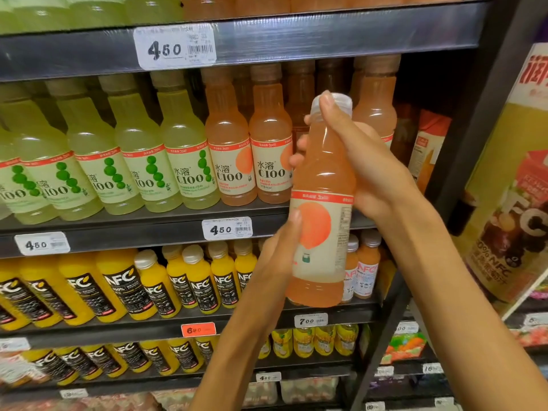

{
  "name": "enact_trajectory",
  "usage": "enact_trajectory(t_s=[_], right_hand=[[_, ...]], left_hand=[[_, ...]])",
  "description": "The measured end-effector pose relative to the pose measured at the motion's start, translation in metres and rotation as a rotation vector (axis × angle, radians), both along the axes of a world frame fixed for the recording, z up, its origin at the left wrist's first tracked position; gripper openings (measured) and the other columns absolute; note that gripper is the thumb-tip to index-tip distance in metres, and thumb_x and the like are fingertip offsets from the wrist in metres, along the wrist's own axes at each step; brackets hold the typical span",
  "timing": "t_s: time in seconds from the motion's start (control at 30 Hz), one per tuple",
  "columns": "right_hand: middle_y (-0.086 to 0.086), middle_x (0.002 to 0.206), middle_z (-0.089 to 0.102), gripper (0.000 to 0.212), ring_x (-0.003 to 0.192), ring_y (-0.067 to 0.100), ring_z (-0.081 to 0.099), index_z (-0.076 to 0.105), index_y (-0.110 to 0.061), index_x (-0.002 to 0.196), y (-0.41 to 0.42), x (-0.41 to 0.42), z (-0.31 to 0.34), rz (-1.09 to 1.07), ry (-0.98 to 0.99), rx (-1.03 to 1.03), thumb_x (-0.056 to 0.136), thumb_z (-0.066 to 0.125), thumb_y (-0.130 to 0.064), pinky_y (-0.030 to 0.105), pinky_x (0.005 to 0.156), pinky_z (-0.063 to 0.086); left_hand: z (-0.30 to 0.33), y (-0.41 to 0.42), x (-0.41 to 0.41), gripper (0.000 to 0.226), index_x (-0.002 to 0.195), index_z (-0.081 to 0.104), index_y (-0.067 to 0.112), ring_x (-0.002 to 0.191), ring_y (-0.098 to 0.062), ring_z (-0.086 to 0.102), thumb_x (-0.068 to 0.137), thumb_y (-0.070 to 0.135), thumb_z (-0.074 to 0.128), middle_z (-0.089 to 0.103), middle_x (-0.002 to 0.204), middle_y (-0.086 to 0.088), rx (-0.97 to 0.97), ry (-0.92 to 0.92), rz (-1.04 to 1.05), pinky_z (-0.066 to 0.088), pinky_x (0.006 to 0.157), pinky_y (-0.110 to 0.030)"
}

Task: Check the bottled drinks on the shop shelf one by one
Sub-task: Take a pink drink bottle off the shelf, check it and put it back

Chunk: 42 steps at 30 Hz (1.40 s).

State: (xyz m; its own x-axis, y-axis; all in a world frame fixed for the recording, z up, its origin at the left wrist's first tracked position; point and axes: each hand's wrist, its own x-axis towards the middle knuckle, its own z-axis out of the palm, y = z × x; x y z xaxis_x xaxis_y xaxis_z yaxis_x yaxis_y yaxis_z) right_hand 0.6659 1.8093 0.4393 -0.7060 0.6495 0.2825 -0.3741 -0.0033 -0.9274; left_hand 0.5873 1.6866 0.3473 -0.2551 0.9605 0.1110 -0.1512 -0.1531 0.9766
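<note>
Held off the shelf point(267, 213), in front of its right end: one pink bottle point(321, 203) | left hand point(277, 256) gripping lower label | right hand point(355, 161) wrapped round neck | still shelved left of it: two pink bottles point(249, 152), six green bottles point(124, 161) counted in front row.

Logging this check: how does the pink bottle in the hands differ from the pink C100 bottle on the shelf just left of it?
The held bottle is off the shelf, gripped by the right hand near the neck and the left hand on the label; the shelved bottle stands untouched in its row. The held bottle's label shows no C100 lettering; the shelved bottle's faces out. Both hold pink drink under red-banded labels.
</note>
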Motion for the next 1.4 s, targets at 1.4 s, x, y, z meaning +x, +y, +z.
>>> enact_trajectory(t_s=[1.4], right_hand=[[0.008,0.093,0.074,0.044,0.09,0.021,0.072,0.061,-0.009,0.114,0.009,0.0,0.0,-0.116,-0.114,0.101,0.095,0.049,-0.048,0.033,0.078,0.058]], left_hand=[[0.016,0.001,0.01,0.039,0.103,0.066,0.027,0.083,-0.01,0.071,0.068,0.041,0.075,0.075,0.093,0.002,0.024,0.09,0.153,0.056,0.063,-0.02]])
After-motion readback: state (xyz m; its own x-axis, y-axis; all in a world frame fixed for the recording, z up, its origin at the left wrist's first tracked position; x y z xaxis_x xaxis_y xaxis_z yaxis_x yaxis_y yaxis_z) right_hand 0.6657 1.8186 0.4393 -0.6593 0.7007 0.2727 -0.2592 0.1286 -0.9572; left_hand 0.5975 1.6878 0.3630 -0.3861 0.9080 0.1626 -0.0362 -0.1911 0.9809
